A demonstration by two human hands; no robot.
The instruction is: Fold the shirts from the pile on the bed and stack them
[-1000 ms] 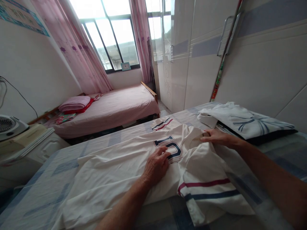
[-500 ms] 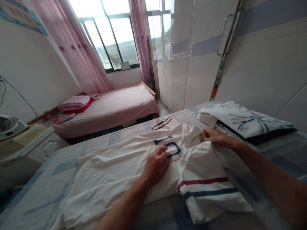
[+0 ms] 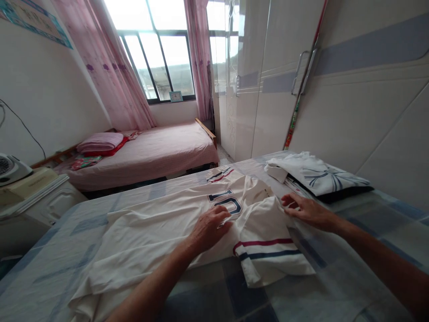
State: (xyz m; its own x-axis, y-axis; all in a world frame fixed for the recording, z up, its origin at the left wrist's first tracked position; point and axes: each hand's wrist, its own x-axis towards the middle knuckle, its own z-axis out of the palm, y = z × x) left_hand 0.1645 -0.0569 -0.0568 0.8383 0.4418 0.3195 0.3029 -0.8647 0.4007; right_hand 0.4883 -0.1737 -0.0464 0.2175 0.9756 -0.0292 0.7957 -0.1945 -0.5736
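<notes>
A white T-shirt [image 3: 161, 223] lies spread on the bed, its hem toward the left and its collar toward the right. It has a dark "10" on the chest and red and navy stripes on the sleeves. My left hand [image 3: 212, 223] is over the chest beside the number, fingers loosely bent and thumb apart, gripping nothing. Just right of the collar, my right hand [image 3: 306, 212] hovers with its fingers parted and nothing in them. The near sleeve is folded out toward me and somewhat wrinkled.
Folded clothes [image 3: 321, 174], white over black, are stacked on the blue checked bedsheet [image 3: 275, 299] at the right. Beyond stands a second bed [image 3: 167, 147] with a pink cover. A wardrobe [image 3: 281, 58] lines the right side, and a fan [image 3: 11, 167] sits at the left.
My right hand has let go of the shirt's collar and opened beside it. My left hand stays over the chest, slightly lifted. The view has tilted up a little.
</notes>
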